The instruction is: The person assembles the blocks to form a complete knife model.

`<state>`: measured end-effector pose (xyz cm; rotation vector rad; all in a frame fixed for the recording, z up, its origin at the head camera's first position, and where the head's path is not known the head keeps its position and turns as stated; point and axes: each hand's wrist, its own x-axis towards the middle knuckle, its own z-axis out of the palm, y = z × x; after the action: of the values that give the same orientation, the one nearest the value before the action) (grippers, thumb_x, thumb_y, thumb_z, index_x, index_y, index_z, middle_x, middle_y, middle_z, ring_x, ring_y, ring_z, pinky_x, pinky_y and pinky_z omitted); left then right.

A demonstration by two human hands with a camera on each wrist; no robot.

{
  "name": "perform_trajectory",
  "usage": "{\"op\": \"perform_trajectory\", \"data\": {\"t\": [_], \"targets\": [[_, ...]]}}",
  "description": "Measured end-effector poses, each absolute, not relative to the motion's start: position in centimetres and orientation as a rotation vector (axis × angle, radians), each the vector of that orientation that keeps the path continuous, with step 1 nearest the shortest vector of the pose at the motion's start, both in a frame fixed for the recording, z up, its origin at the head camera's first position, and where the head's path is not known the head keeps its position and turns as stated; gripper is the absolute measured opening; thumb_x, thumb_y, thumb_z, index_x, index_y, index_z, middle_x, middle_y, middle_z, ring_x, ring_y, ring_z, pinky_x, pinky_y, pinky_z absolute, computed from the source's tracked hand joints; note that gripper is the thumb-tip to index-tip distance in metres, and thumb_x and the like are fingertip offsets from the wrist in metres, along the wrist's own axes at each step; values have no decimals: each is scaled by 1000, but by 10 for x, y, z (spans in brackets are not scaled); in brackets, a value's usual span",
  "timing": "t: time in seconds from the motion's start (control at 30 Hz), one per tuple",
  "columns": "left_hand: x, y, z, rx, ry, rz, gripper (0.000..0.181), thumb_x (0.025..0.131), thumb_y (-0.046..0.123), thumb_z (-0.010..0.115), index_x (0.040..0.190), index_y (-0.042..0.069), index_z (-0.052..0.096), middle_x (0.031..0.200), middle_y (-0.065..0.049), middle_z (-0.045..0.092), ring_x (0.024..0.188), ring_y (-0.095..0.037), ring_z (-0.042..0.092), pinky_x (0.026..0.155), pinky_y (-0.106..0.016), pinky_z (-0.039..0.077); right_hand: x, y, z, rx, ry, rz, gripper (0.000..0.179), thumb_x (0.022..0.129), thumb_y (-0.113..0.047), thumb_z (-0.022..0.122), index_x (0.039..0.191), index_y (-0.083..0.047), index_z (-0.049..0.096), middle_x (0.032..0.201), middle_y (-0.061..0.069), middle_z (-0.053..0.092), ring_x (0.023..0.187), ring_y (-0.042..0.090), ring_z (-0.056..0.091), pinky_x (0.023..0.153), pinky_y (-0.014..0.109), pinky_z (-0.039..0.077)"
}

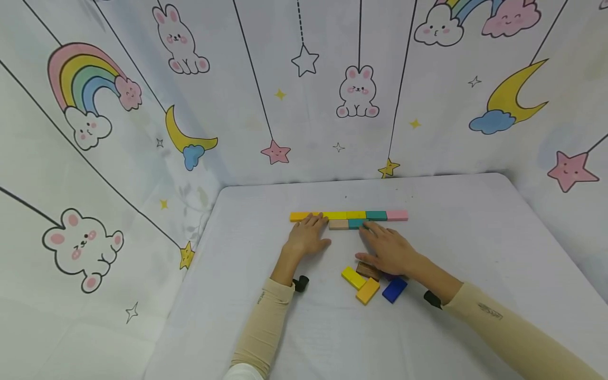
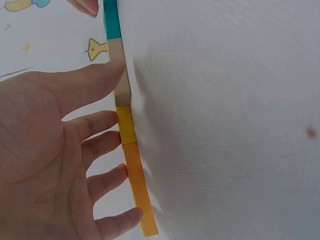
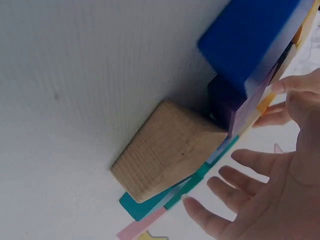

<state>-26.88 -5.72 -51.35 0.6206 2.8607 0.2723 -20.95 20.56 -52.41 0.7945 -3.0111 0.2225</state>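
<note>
A straight row of flat wooden blocks lies across the table, from an orange block (image 1: 299,217) through a yellow block (image 1: 335,215) and a teal block (image 1: 376,215) to a pink block (image 1: 397,215). Against its near side sit a tan block (image 1: 339,225) and a second teal block (image 1: 356,224). My left hand (image 1: 309,236) spreads its fingers along the row's left part, fingertips against the orange and yellow blocks, thumb near the tan one. With fingers extended, my right hand (image 1: 390,248) touches the right end of the nearer teal block. Neither hand grips anything.
Nearer me lie loose blocks: a yellow block (image 1: 353,277), an orange block (image 1: 368,291), a brown block (image 1: 368,271) and a blue block (image 1: 395,290). A purple block (image 3: 235,102) and a wooden block (image 3: 167,150) are beneath my right arm. Behind the table hangs a patterned cloth (image 1: 323,126).
</note>
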Motion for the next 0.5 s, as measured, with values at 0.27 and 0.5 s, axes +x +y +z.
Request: {"op": "perform_trajectory", "data": {"t": [0.27,0.5], "targets": [[-270,-56,-516,605,2857,252,72,103,46,63,164,20,36,172,-1,26,159,-28,21,126,-57,25,-181,210,-521,812,-3023,265,78,99,-64,60,150,-6,54,156,19,49,140,38,51,114,61,43],[-269,-56,-513,613,2861,261,71,103,45,64,164,20,37,172,-1,27,159,-29,22,126,-57,25,-159,214,-516,871,-3020,252,73,100,-61,61,149,-7,57,153,17,52,139,36,53,113,61,44]]}}
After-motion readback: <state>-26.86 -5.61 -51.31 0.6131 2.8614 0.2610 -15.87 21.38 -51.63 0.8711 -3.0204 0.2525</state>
